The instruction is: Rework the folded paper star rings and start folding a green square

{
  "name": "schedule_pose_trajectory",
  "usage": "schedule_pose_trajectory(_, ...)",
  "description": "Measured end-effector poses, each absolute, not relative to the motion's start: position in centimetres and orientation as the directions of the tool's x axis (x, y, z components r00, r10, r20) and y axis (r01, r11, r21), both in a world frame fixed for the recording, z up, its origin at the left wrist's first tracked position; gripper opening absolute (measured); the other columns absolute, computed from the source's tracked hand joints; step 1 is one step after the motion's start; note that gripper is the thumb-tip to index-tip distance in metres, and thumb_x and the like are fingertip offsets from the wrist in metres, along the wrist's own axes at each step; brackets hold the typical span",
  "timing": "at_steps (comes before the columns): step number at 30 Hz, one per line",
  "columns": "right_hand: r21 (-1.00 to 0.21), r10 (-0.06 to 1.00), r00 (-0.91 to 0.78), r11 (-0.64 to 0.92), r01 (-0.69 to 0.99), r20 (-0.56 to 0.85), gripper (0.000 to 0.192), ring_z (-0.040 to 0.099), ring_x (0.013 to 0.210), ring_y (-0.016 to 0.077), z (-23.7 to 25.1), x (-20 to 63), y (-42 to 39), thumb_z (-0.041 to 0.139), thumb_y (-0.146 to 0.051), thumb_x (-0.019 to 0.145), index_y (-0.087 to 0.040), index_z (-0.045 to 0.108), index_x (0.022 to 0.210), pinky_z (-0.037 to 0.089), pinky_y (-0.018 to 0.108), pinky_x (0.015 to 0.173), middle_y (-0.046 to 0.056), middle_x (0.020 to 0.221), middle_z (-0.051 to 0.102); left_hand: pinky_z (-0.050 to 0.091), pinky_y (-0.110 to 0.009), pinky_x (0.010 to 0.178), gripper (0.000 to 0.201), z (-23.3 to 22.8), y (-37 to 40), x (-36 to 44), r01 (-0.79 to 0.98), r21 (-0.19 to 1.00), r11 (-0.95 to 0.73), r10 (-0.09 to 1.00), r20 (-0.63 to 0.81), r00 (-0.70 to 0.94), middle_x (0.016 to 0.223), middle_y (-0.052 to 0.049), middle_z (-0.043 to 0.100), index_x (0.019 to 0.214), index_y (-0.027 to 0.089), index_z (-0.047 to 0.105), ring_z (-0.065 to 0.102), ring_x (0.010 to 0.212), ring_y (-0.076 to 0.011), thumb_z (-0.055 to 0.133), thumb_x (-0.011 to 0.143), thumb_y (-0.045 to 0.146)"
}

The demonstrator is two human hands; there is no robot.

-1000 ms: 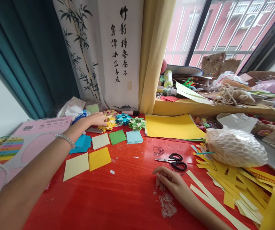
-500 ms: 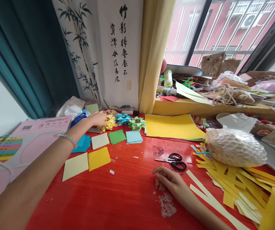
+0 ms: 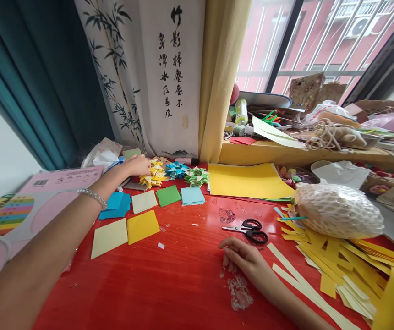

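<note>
My left hand reaches far across the red table and rests at the left edge of a pile of yellow folded paper stars; whether it grips one I cannot tell. Blue stars and green stars lie to the right of the yellow ones. My right hand rests loosely curled on the table, holding nothing, just below black-handled scissors.
Small paper squares in blue, cream, green, light blue and yellow lie mid-table. A yellow sheet, a netted bundle and yellow strips fill the right. A pink box sits left.
My left hand has shifted slightly left and farther back along the edge of the yellow stars. My right hand has stayed still.
</note>
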State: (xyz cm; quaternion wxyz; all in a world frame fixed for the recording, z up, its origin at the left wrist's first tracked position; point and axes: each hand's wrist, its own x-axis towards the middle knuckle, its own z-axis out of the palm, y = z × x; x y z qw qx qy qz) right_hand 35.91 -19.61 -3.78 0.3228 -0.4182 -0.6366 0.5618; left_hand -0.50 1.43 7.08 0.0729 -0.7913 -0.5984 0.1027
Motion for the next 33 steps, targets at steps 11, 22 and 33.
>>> schedule_pose_trajectory(11,-0.985,0.895,-0.442,0.019,0.174,-0.06,0.023,0.051,0.058,0.0125,-3.7,35.9,-19.6,0.042,-0.038,0.086,-0.018,0.051,0.091,0.038,0.023,0.054,-0.001,0.064,0.055,0.044,-0.034,0.072,0.038,6.6,2.3,2.1,0.923,-0.377,-0.077,0.98,-0.2,0.0,0.086,-0.006,0.061,0.088,0.012,0.059,0.057,0.079,-0.0178,0.052,0.077,0.048)
schedule_pose_trajectory(22,-0.985,0.893,-0.447,0.029,0.173,-0.052,0.023,0.052,0.058,0.0132,-3.9,36.0,-19.6,0.042,-0.038,0.086,-0.019,0.052,0.092,0.039,0.023,0.054,0.0,0.065,0.055,0.042,-0.03,0.062,0.048,6.2,3.0,3.6,0.938,-0.346,-0.003,0.992,-0.12,-0.041,0.096,-0.016,0.063,0.097,0.015,0.062,0.058,0.081,-0.0283,0.062,0.058,0.042)
schedule_pose_trajectory(33,-0.985,0.892,-0.449,0.026,0.169,-0.054,0.022,0.052,0.059,0.013,-3.7,35.9,-19.7,0.041,-0.037,0.087,-0.018,0.051,0.092,0.038,0.023,0.055,0.0,0.065,0.055,0.037,-0.026,0.064,0.033,7.1,1.9,1.5,0.894,-0.334,-0.298,0.954,-0.146,0.263,0.085,-0.009,0.062,0.096,0.024,0.065,0.052,0.088,-0.0249,0.054,0.066,0.032)
